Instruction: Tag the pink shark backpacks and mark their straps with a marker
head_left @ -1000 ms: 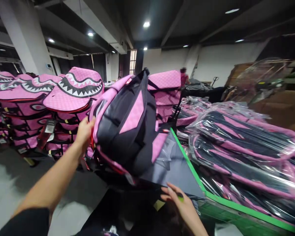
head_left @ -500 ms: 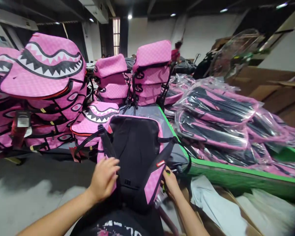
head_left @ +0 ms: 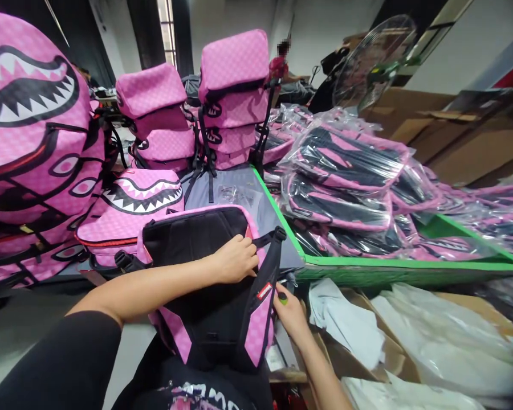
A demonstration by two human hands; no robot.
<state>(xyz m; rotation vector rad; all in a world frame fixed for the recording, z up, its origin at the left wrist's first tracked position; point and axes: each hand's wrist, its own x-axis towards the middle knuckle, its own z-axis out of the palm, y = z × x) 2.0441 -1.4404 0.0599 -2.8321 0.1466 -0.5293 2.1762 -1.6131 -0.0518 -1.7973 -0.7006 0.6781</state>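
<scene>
A pink checkered backpack [head_left: 214,302] leans against the table edge in front of me, its black padded back panel and shoulder straps facing me. Across that panel reaches my left hand [head_left: 236,259], its fingers curled together beside the right shoulder strap [head_left: 270,267]; what lies under the fingertips is hidden. My right hand [head_left: 288,312] grips the right side of the backpack just below the strap's red label, its fingertips partly behind the bag. A small black-and-green object [head_left: 283,298] shows at this hand, too small to name.
Pink shark-mouth backpacks [head_left: 21,102] are piled at left, with further stacks [head_left: 235,74] behind. Plastic-wrapped backpacks [head_left: 346,154] fill a green-edged bin [head_left: 367,262] at right. Below it are cardboard boxes with white plastic bags [head_left: 346,319]. A fan [head_left: 374,62] and another person [head_left: 279,65] are farther back.
My left hand has moved from the backpack's left side across to its right strap. My right hand stays at the right side. The view has turned right and downward.
</scene>
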